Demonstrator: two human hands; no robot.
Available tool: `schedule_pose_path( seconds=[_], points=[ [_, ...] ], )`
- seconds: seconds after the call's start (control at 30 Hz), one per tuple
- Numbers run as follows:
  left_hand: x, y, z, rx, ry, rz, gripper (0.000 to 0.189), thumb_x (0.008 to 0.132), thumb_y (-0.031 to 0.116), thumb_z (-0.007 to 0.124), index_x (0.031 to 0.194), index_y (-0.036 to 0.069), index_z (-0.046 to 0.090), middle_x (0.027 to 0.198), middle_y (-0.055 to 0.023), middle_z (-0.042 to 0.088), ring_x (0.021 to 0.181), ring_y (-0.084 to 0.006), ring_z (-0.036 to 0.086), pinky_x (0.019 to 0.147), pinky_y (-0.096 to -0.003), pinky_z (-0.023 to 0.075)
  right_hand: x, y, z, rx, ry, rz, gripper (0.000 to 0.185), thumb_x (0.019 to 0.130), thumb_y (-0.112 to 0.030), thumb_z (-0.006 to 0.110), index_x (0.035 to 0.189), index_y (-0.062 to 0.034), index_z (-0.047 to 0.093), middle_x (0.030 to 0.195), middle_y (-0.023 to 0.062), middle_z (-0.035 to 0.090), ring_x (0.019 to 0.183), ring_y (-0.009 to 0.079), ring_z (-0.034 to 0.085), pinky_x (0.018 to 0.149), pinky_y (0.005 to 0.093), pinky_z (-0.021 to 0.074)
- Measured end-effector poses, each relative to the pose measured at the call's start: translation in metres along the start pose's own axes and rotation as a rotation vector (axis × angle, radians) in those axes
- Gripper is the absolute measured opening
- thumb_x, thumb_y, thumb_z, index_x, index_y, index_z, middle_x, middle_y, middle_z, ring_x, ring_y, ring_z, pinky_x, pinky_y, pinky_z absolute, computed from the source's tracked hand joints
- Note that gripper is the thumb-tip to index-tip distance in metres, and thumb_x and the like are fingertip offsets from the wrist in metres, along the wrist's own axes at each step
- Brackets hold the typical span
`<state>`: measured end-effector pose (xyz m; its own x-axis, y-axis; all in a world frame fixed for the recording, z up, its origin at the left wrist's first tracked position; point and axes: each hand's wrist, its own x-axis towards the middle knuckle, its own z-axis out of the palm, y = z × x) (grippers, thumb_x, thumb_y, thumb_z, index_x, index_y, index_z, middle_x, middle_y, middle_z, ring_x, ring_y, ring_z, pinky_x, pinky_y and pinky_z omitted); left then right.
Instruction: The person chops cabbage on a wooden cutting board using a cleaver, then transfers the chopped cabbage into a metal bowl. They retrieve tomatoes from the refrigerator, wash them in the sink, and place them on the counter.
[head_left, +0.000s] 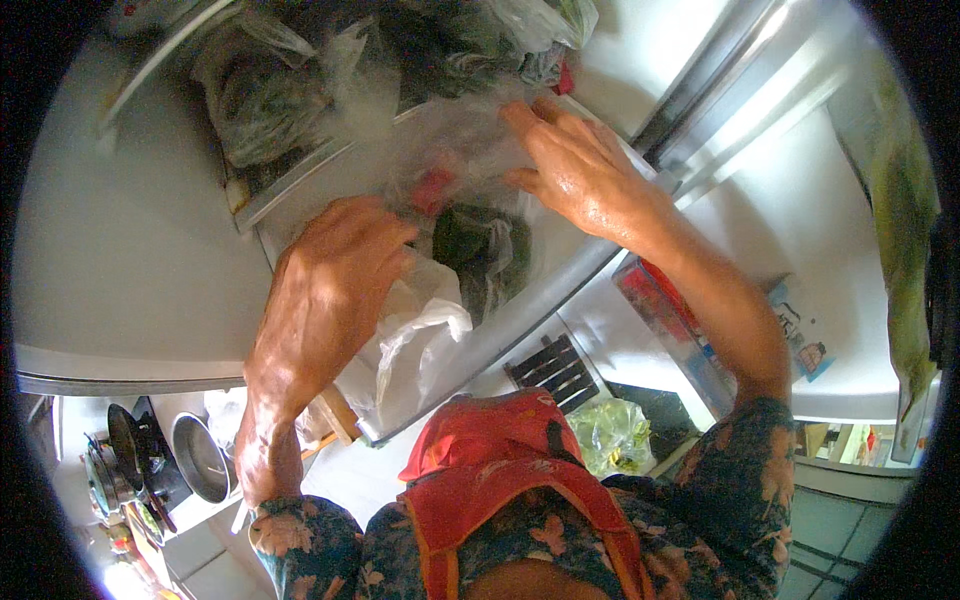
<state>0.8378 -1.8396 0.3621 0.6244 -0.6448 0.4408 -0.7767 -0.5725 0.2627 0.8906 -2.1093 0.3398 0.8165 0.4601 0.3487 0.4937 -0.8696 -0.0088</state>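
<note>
My left hand (322, 277) is over the left part of a white drawer (577, 225), its thumb and fingers closed on a thin white plastic bag (420, 315) that hangs below them. My right hand (585, 172) reaches in from the right, thumb apart from the fingers. Blurred clear plastic (472, 120) lies at its fingertips; whether they pinch it is hard to tell. Between the hands are a dark green bagged bundle (480, 247) and a small red item (433, 191), both partly veiled by plastic.
Bagged greens (262, 112) fill a compartment behind the drawer. A pale appliance door (142, 247) stands at left. At right, a door (795, 210) bears a sticker, near a red-and-clear container (660, 300). A frying pan (202, 457) sits lower left; a bag of greens (611, 435) lies below.
</note>
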Motion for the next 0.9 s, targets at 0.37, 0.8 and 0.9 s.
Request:
schedule_pose_path(
  seconds=[0.37, 0.8, 0.9],
  points=[
    [0.029, -0.019, 0.051, 0.022, -0.285, 0.157, 0.046, 0.077, 0.005, 0.060, 0.123, 0.005, 0.058, 0.123, -0.0202, 0.058, 0.127, -0.0344, 0.045, 0.103, -0.0461, 0.0361, -0.043, -0.068, -0.019, 0.643, -0.184, -0.309, 0.012, 0.082, -0.006, 0.065, 0.093, -0.0022, 0.062, 0.084, 0.0114, 0.057, 0.082, 0.0308, 0.060, 0.072, 0.0406, 0.0503],
    [0.000, 0.008, 0.023, -0.245, -0.412, 0.215, 0.053, 0.073, 0.005, 0.059, 0.126, 0.003, 0.059, 0.112, -0.0166, 0.061, 0.105, -0.0324, 0.060, 0.093, -0.0426, 0.0488, 0.017, -0.020, 0.002, 0.628, -0.473, -0.281, 0.027, 0.095, -0.020, 0.056, 0.115, -0.0021, 0.061, 0.098, 0.0201, 0.067, 0.086, 0.0337, 0.065, 0.078, 0.0420, 0.0513],
    [-0.001, 0.008, 0.005, -0.329, -0.324, -0.161, 0.052, 0.082, 0.004, 0.060, 0.133, 0.009, 0.056, 0.123, -0.0174, 0.059, 0.109, -0.0338, 0.060, 0.094, -0.0423, 0.0494, 0.008, -0.018, 0.011, 0.547, -0.866, -0.271, 0.026, 0.095, -0.022, 0.056, 0.111, -0.0020, 0.062, 0.092, 0.0185, 0.067, 0.084, 0.0329, 0.065, 0.077, 0.0427, 0.0502]
  ],
)
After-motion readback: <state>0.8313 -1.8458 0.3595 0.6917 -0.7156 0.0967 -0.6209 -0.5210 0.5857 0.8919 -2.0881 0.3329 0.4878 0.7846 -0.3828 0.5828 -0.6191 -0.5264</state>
